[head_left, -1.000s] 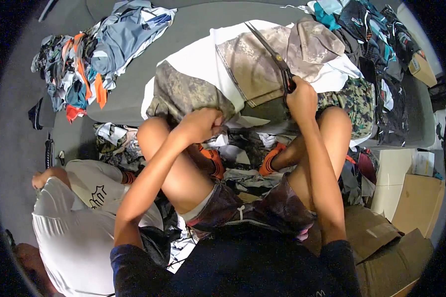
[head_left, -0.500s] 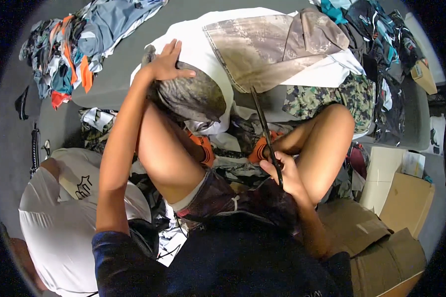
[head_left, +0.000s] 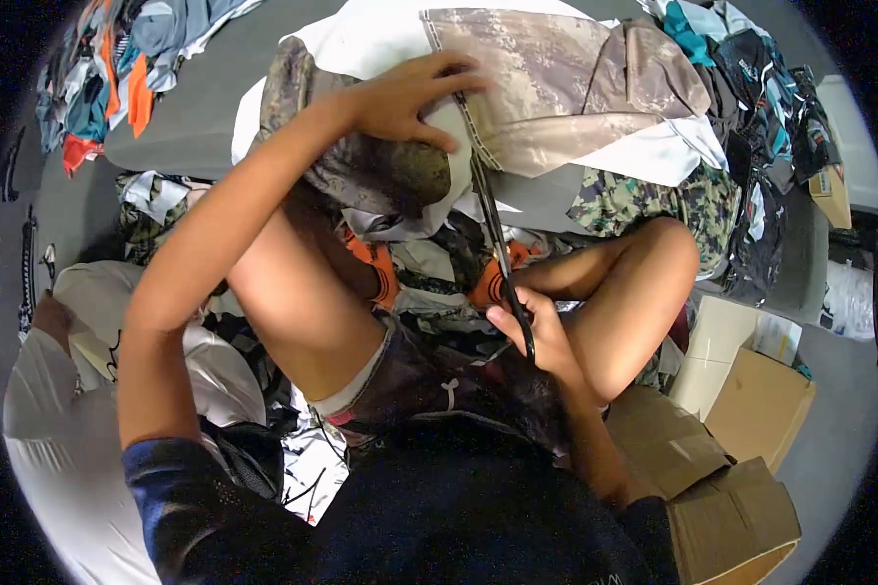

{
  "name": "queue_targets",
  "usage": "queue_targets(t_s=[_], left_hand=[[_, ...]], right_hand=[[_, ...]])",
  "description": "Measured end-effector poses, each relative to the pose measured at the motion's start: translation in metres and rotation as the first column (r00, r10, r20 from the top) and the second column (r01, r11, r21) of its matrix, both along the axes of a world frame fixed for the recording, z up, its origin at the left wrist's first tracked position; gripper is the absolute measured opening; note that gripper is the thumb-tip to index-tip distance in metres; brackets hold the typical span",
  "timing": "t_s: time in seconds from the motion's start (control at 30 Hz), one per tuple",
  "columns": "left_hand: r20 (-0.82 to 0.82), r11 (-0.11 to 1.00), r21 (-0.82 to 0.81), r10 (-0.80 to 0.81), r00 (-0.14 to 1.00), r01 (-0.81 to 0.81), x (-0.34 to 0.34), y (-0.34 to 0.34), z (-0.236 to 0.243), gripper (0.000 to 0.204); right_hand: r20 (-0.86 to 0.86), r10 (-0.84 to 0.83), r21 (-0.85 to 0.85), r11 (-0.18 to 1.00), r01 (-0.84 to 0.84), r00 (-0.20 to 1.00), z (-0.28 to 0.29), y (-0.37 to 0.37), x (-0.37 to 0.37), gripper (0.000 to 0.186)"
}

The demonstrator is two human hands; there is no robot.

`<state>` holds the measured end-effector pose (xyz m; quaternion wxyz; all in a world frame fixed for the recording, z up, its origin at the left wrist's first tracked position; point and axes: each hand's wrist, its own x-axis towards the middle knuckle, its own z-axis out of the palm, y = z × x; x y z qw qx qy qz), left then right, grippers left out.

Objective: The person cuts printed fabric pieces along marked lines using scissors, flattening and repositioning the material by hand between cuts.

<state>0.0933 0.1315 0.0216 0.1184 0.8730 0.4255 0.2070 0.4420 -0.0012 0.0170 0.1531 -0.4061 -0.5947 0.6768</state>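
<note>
My left hand [head_left: 421, 102] is stretched out with fingers apart, slightly blurred, over the left edge of a tan camouflage cloth [head_left: 541, 83]. Below that wrist lies a bunched dark grey-green camouflage cloth [head_left: 376, 180]. In my right hand [head_left: 541, 336], by my right knee, is a long, thin black tool [head_left: 498, 249]. It looks like two narrow bars side by side; its exact kind cannot be made out. The tool's far end reaches up along the tan cloth's left edge, close to my left fingers. White cloth [head_left: 644, 156] lies under the tan one.
A grey padded surface [head_left: 190, 127] carries the cloths. Colored scraps [head_left: 137, 83] pile at the far left, dark and teal ones [head_left: 741, 68] at the far right. Camouflage fabric [head_left: 654, 205] hangs by my right knee. Cardboard boxes [head_left: 737, 517] stand at right; a person in white [head_left: 59, 429] sits at left.
My left hand has moved right, from the dark cloth to the tan cloth's edge. The black tool, still in my right hand, now shows two bars. The view has shifted slightly.
</note>
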Motion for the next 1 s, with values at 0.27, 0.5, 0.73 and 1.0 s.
queue_targets(t_s=[0.27, 0.5, 0.73, 1.0], left_hand=[[-0.103, 0.984, 0.170, 0.069, 0.992, -0.050, 0.003, -0.013, -0.007, 0.078], [-0.192, 0.992, 0.109, 0.089, 0.977, -0.069, 0.005, -0.013, 0.000, 0.087], [-0.234, 0.990, 0.124, 0.100, 0.967, -0.073, 0.007, -0.009, -0.006, 0.103], [-0.250, 0.994, 0.028, 0.106, 0.962, -0.102, 0.009, -0.009, 0.001, 0.098]], right_hand=[[0.037, 0.027, 0.087, 0.996, -0.030, 0.999, -0.010, 0.017, -0.018, 0.019], [0.100, 0.006, 0.148, 0.989, -0.021, 0.995, -0.005, 0.023, -0.027, 0.020], [0.173, 0.001, 0.137, 0.990, -0.025, 0.985, 0.007, 0.021, -0.034, 0.021], [0.132, -0.031, 0.201, 0.979, 0.004, 0.991, -0.010, 0.016, -0.028, 0.024]])
